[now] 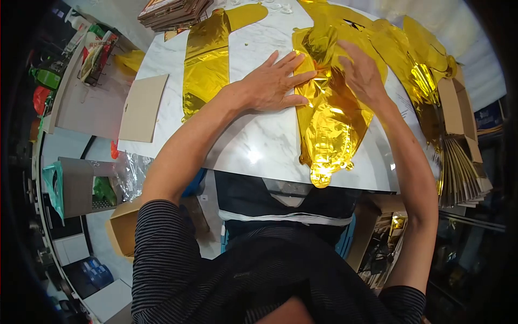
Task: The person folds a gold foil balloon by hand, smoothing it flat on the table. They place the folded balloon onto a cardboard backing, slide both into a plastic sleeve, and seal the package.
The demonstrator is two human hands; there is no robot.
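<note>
A flat gold foil balloon (332, 121) lies on the white marbled table between my hands, its shiny, creased end hanging just over the front edge. My left hand (275, 83) rests flat with fingers spread, the fingertips on the balloon's left edge and the palm on the table. On the right side, my right hand (364, 75) has its fingers bent round a raised, crumpled part of the foil near the top. The exact grip of those fingertips is partly hidden. Left of my left hand lies another flat gold foil balloon (206, 73).
More gold foil balloons (413, 59) are heaped at the back right, beside a cardboard box (458, 102). A stack of cardboard pieces (172, 13) stands at the back left. One beige card sheet (143, 108) lies near the table's left edge. A grey basket (75, 186) is lower left.
</note>
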